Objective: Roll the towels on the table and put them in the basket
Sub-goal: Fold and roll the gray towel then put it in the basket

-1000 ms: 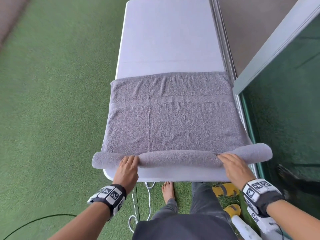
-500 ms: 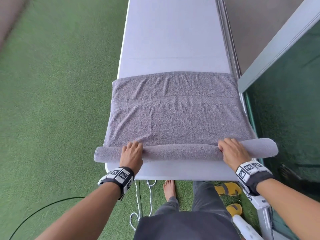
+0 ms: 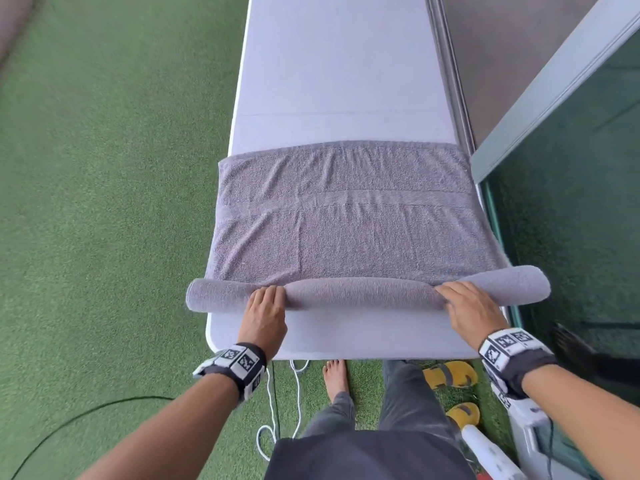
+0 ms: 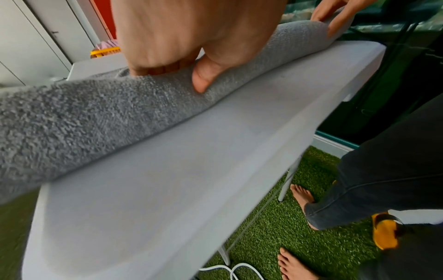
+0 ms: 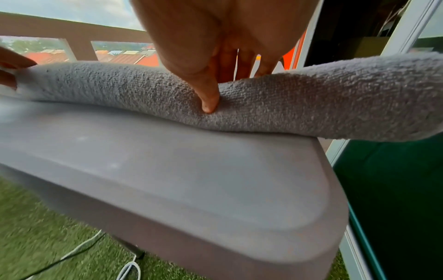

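The grey towel [image 3: 346, 223] lies across the white table [image 3: 339, 64], its near edge rolled into a tube. Left of the towel's middle, the left hand [image 3: 265, 315] clamps the roll, thumb tucked under in the left wrist view. The right hand [image 3: 472, 311] grips it likewise. Yellow sandals [image 3: 450, 374] sit below the table.

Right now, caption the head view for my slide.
Both hands, left hand and right hand, grip the half-rolled towel on the table.
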`<state>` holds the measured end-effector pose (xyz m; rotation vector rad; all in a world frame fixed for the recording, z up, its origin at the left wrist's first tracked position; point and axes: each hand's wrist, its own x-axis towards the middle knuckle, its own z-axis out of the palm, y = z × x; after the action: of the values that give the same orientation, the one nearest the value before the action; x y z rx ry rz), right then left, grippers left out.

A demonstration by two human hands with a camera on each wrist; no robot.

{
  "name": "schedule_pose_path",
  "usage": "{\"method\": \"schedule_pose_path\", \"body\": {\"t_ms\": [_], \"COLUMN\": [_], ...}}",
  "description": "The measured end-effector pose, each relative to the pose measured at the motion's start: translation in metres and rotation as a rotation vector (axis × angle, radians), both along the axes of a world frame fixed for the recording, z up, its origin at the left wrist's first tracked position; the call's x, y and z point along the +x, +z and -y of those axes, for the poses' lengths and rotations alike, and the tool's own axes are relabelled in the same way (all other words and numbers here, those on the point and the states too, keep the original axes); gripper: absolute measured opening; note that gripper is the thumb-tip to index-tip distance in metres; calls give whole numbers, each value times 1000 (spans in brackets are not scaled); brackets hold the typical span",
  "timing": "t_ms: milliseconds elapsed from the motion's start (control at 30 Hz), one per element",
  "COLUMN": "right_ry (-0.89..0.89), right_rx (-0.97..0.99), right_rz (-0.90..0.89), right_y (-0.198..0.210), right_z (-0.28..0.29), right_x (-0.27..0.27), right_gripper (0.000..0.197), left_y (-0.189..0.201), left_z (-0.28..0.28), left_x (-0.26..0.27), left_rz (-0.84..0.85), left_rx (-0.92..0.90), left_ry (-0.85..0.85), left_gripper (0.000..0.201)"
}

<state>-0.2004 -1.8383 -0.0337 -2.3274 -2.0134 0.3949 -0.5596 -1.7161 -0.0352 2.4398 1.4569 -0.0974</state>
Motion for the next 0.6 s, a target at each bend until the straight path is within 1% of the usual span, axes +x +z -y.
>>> {"method": "schedule_pose_path", "body": {"t_ms": [100, 267, 333, 400, 500, 533, 600], "right_ry": [-30, 5, -24, -72, -183, -217, -237], "right_rx": [-76, -177, -213, -238, -248, -230, -165], "right_rz": [-8, -31, -39, -37, -11, 5, 46], "right_y": [2, 1, 1, 1, 6, 7, 9], "right_z": [7, 29, 21, 8, -9, -13, -18], "right_x": [1, -1, 1, 2, -1, -3, -7], "right_gripper": [38, 39, 39, 37, 34, 31, 24], "left_y": [5, 9, 10, 12, 11, 12, 13], "left_z": [-1, 9, -3, -20, -43, -49, -57], "left_x": [-3, -15, -11, -4, 7, 9, 12], "left_rz": [-8, -22, -30, -39, -73, -78, -62], "left_rx": [-28, -136, -158, -205, -299, -303, -229], "left_ry": [-28, -65, -59, -29, 17, 24, 46], "left_gripper": [34, 36, 34, 27, 24, 24, 31]}}
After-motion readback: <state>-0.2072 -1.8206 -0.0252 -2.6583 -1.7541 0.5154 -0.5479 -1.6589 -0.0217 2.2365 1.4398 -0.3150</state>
